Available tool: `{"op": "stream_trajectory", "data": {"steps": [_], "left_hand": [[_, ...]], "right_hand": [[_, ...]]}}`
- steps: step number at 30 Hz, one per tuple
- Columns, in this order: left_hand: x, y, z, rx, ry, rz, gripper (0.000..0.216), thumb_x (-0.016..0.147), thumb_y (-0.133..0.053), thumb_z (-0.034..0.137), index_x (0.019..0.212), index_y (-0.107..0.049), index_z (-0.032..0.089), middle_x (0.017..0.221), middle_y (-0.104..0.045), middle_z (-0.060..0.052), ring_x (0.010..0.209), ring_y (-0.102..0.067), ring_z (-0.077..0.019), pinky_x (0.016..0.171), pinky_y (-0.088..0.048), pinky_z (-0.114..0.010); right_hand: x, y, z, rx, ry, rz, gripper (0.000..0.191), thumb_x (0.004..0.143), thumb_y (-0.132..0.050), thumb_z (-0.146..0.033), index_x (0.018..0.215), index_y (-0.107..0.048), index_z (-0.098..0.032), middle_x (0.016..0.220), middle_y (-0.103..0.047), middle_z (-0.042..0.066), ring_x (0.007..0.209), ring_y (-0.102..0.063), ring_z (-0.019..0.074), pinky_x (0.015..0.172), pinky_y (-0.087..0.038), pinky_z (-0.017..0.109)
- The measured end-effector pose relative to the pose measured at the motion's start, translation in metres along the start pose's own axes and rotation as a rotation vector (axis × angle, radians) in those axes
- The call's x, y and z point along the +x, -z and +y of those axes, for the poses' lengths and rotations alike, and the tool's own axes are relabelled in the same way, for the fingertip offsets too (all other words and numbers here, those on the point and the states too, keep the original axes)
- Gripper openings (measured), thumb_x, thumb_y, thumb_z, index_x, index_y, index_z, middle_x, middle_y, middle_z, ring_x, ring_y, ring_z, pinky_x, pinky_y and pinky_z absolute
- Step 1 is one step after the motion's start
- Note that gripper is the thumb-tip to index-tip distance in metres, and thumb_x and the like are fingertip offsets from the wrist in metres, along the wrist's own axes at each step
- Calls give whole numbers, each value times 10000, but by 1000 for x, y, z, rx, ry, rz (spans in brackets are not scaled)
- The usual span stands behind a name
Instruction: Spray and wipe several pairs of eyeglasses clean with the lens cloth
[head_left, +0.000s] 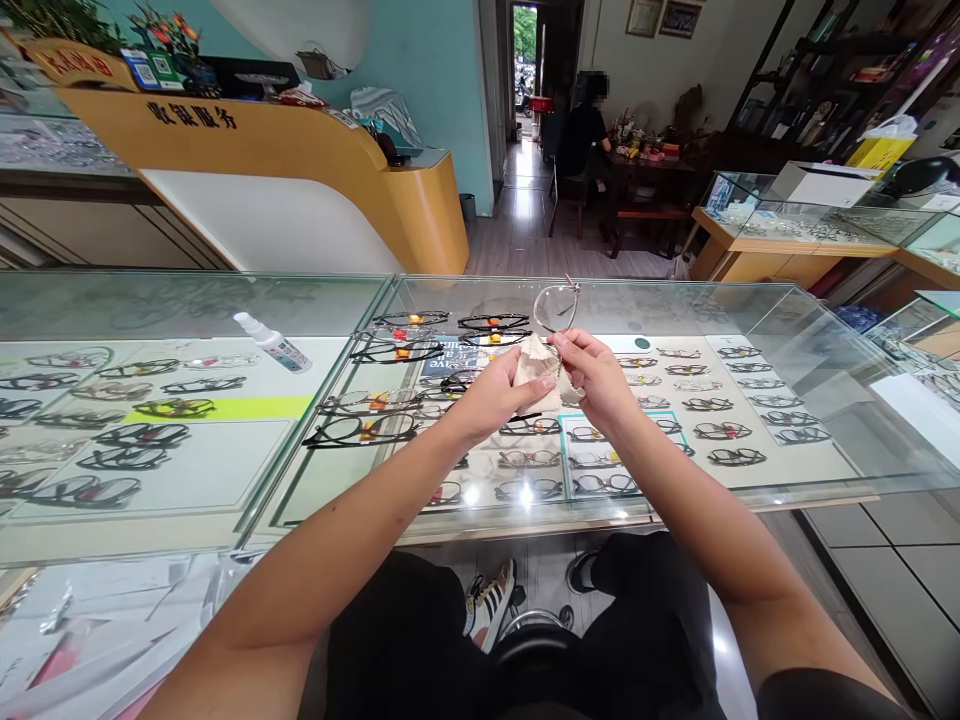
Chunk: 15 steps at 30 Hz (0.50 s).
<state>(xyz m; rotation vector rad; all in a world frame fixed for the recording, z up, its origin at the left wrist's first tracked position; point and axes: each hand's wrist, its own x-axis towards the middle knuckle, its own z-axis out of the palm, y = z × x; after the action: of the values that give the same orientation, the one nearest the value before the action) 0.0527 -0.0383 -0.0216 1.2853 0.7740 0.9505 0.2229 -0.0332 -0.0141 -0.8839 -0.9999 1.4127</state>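
Observation:
Above the glass counter (465, 505), both my hands are close together around one pair of glasses (556, 310). Its round lens and thin frame stick up past my fingers, while the rest is hidden. My left hand (504, 392) is closed on a beige cloth (537, 375), thumb pressed over it. The cloth wraps part of the glasses. In my right hand (596, 375) the frame is pinched between thumb and fingers, beside the cloth. Several dark-framed glasses (371, 430) with orange tags lie to the left of my hands.
A white spray bottle (271, 342) lies on the counter at the left. Rows of glasses (724, 430) show through the glass. Behind stand a wooden reception desk (420, 205) and a seated person (585, 130). White papers and plastic bags (112, 630) are at the lower left.

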Motion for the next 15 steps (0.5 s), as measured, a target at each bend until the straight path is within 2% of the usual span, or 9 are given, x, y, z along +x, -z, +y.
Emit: {"op": "stream_trajectory", "data": {"steps": [3, 7, 11, 15], "left_hand": [[1, 1, -2, 1, 6, 19, 597, 736, -988, 511, 1125, -681, 178, 750, -621, 35, 600, -452, -93, 580, -325, -249], [2, 1, -4, -77, 35, 10, 676, 733, -971, 611, 1192, -703, 195, 912, -711, -12, 698, -560, -114, 670, -442, -244], [4, -3, -5, -27, 13, 93, 675, 791, -864, 749, 1104, -745, 163, 761, -639, 3, 635, -510, -109, 589, -384, -236], [5, -2, -8, -66, -15, 58, 695, 786, -874, 743, 1139, -747, 158, 803, -658, -7, 707, -563, -132, 636, -451, -241]], "right_hand": [[1, 0, 1, -8, 8, 5, 534, 582, -990, -652, 753, -700, -237, 724, -561, -40, 608, -351, 97, 522, -253, 284], [0, -2, 2, -12, 29, -8, 512, 608, -992, -633, 749, -709, -230, 726, -559, -43, 624, -367, 94, 549, -310, 275], [-2, -3, 5, -8, 65, -61, 475, 624, -1006, -579, 755, -713, -229, 810, -643, -28, 691, -463, 109, 610, -399, 272], [-1, 0, 6, -1, 55, -43, 447, 657, -994, -573, 770, -730, -230, 769, -626, -37, 666, -437, 104, 606, -379, 270]]}}
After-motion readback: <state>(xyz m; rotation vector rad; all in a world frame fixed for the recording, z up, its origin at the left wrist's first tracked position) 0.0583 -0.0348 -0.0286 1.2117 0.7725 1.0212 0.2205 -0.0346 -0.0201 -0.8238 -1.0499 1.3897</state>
